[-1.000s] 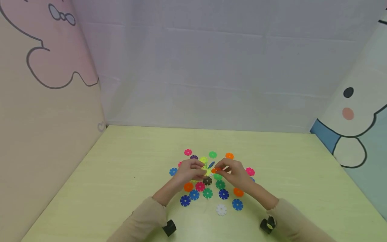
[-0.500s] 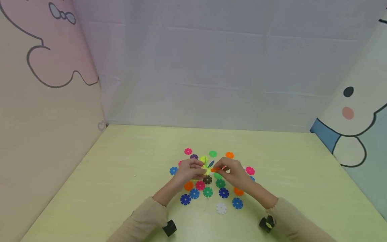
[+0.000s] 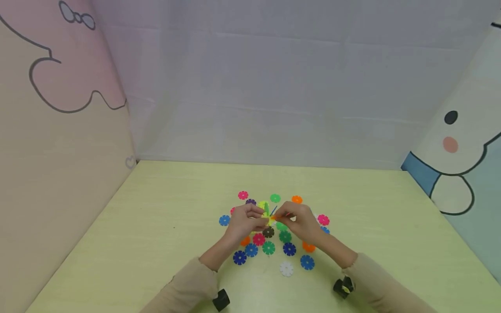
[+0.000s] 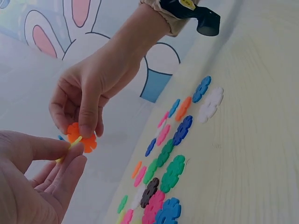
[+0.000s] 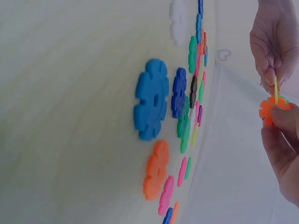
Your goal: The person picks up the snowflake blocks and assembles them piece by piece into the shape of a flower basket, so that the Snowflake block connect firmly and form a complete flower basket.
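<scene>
My left hand (image 3: 247, 221) pinches a yellow notched plastic disc (image 5: 275, 87) between thumb and fingers, raised above the table. Facing it, my right hand (image 3: 299, 221) holds an orange snowflake disc (image 4: 74, 132) between thumb and fingertips. In both wrist views the orange disc stands crosswise to the yellow one, overlapping its edge. A green disc (image 3: 267, 208) and a blue disc (image 3: 274, 211), seen nearly edge-on, stick up from the yellow one. Fingers hide part of this small cluster.
Loose notched discs in several colours lie on the table below and around the hands. Nearest the front are a white disc (image 3: 286, 269) and a blue disc (image 3: 307, 262). A pale curtain (image 3: 250, 95) hangs behind the table.
My right hand has shifted slightly left, bringing the orange disc up against the yellow one. The cluster has turned, so its blue disc now shows as a thin edge.
</scene>
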The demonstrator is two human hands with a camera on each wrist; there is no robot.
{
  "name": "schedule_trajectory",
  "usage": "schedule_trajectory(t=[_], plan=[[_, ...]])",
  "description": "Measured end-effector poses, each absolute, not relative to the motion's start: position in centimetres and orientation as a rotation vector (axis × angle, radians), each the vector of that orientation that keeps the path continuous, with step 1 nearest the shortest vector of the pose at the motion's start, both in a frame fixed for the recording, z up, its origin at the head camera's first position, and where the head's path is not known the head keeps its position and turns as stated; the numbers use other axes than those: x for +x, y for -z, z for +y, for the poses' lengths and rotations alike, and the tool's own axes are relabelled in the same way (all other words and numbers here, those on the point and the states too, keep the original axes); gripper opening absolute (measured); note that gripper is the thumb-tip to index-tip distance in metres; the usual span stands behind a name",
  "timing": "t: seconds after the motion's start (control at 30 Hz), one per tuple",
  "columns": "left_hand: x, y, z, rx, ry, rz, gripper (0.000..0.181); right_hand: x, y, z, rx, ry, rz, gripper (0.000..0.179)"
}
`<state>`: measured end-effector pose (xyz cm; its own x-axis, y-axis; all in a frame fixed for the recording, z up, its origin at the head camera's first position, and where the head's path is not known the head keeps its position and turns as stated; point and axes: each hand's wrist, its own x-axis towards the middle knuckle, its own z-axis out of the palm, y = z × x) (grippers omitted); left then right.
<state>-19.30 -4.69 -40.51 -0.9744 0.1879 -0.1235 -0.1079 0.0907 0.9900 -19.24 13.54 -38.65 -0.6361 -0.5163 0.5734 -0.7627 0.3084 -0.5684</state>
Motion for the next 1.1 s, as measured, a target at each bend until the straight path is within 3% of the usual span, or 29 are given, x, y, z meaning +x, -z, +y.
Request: schedule_trajectory(t=[0.6, 1.1], plan=[[-20.4, 41.3, -7.4, 0.076, -1.952, 2.232, 0.023, -19.8, 41.1, 21.6, 1.108, -1.082, -3.047, 0.023], [-20.2, 41.3, -6.4, 0.087, -2.012, 2.146, 0.026, -19.2, 41.4, 20.2, 1.060, -1.005, -3.026, 0.022]])
